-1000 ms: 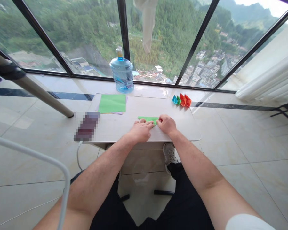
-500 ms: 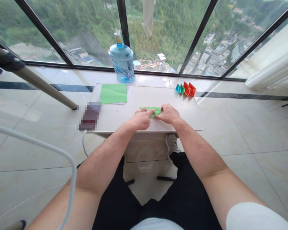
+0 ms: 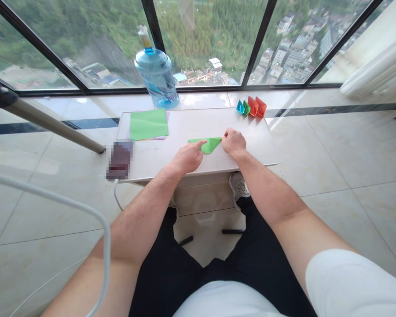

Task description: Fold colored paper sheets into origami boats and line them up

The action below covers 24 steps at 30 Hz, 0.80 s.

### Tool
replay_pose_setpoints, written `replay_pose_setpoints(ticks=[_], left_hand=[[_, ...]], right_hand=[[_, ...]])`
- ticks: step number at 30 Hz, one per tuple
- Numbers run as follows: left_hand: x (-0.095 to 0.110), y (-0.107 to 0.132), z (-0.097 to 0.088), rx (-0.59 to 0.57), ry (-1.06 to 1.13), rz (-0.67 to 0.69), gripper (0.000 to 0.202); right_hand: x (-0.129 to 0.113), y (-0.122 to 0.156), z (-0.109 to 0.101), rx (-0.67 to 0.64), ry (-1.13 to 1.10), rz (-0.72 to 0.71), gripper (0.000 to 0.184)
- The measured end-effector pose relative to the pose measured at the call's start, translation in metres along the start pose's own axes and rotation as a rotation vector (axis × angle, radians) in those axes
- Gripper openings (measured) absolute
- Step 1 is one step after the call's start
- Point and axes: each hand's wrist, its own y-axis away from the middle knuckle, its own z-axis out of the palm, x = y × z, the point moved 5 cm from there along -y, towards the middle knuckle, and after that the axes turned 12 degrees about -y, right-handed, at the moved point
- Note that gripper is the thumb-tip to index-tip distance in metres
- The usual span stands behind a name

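Observation:
A folded piece of green paper (image 3: pixel 211 144) lies on the small white table, with a long straight upper edge and a slanted right side. My left hand (image 3: pixel 189 157) rests on its left part, index finger stretched across the paper and the other fingers curled. At the paper's right corner, my right hand (image 3: pixel 233 141) pinches the tip between thumb and fingers. The left end of the paper sticks out past my left fingers.
Green sheets (image 3: pixel 149 124) lie stacked at the table's back left, a blurred phone (image 3: pixel 119 159) with a cable in front of them. Small folded paper boats (image 3: pixel 257 107) stand at the back right. A blue water jug (image 3: pixel 158 79) stands behind the table (image 3: pixel 260 145), by the window.
My right hand has gone from flattening the paper with spread fingers to a closed pinch at its right corner. More of the green paper shows between my hands. The view has shifted slightly.

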Motion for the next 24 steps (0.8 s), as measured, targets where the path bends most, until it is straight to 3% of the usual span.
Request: replay_pose_setpoints(ticks=[3, 7, 13, 16, 19, 24], left_hand=[[-0.004, 0.000, -0.001, 0.125, 0.025, -0.022, 0.037], [-0.003, -0.006, 0.005, 0.156, -0.013, 0.014, 0.025], [-0.009, -0.012, 0.004, 0.124, -0.024, -0.047, 0.017], [-0.015, -0.011, 0.000, 0.128, -0.074, -0.042, 0.036], [-0.020, -0.010, -0.001, 0.059, -0.114, -0.087, 0.056], [-0.018, -0.010, -0.003, -0.006, -0.161, -0.089, 0.062]], right_hand=[[-0.009, 0.005, -0.001, -0.012, -0.069, -0.129, 0.016], [-0.023, 0.015, 0.007, -0.182, -0.070, -0.362, 0.012], [-0.027, 0.022, 0.010, -0.213, -0.005, -0.418, 0.024], [-0.032, 0.025, 0.010, -0.230, 0.032, -0.471, 0.038], [-0.038, 0.026, 0.010, -0.285, 0.075, -0.482, 0.044], [-0.044, 0.027, 0.011, -0.344, 0.122, -0.467, 0.043]])
